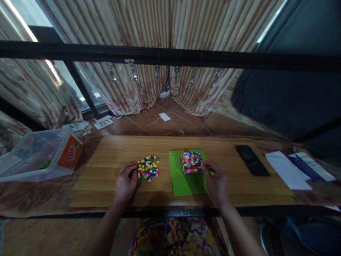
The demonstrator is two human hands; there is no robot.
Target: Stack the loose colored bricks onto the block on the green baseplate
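Observation:
A loose pile of small multicoloured toy bricks lies on the wooden board. My left hand rests at the pile's left edge, its fingers drawn together; whatever they hold is too small to make out. To the right, a green studded baseplate carries a low block built of many coloured bricks. My right hand is at the block's right side, thumb and forefinger pinched at its edge. Its fingers cover that corner, and I cannot tell whether a brick is between them.
A black phone lies on the board at the right, with white papers beyond it. A clear plastic bin with an orange label stands at the left. A dark metal bar crosses in front of the curtains.

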